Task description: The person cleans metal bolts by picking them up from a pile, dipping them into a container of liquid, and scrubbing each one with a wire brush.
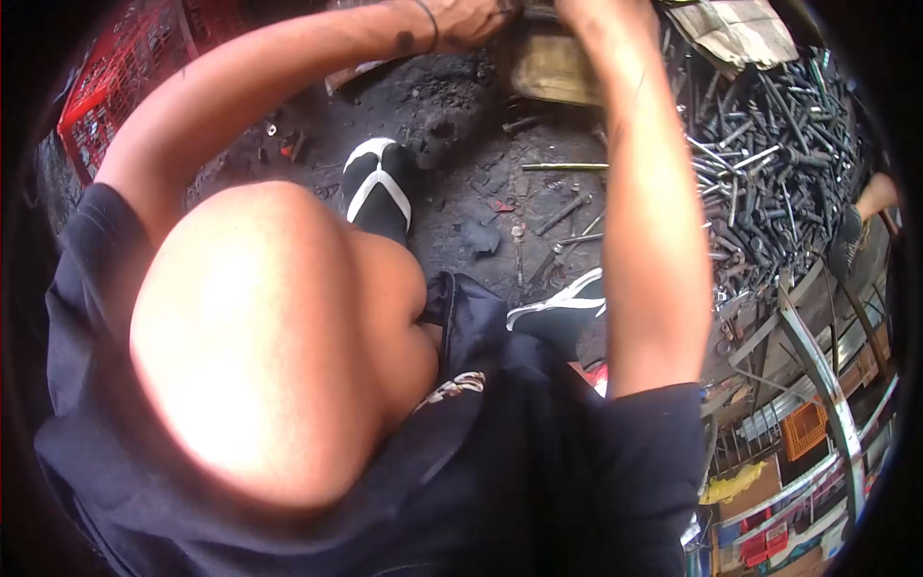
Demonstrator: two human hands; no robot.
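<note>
Crouched over a blackened, oil-stained workshop floor (452,115), we reach both bare arms forward to a rusty tan metal plate (553,67). It lies on the ground at the top edge of the view, straight ahead of us.

Our left hand (471,17), with a thin black wristband (429,24), rests at the plate's upper left corner. Our right hand (588,10) meets its upper right side. The frame cuts off both hands, so we cannot tell whether the fingers are spread, pinched or gripping the metal.

A bare knee (260,337) fills the foreground above our dark blue shirt (500,462). A black sandal with white straps (378,188) stands on the floor below the left forearm, and a second black sandal (562,310) sits beside the right elbow. A long thin metal rod (562,166) lies on the floor between the sandals and the plate.

To the right of the right arm sprawls a heap of dark steel bolts (769,144), with torn brown cardboard (735,29) above it. A red plastic crate (115,77) sits at far left, well apart from the plate.
</note>
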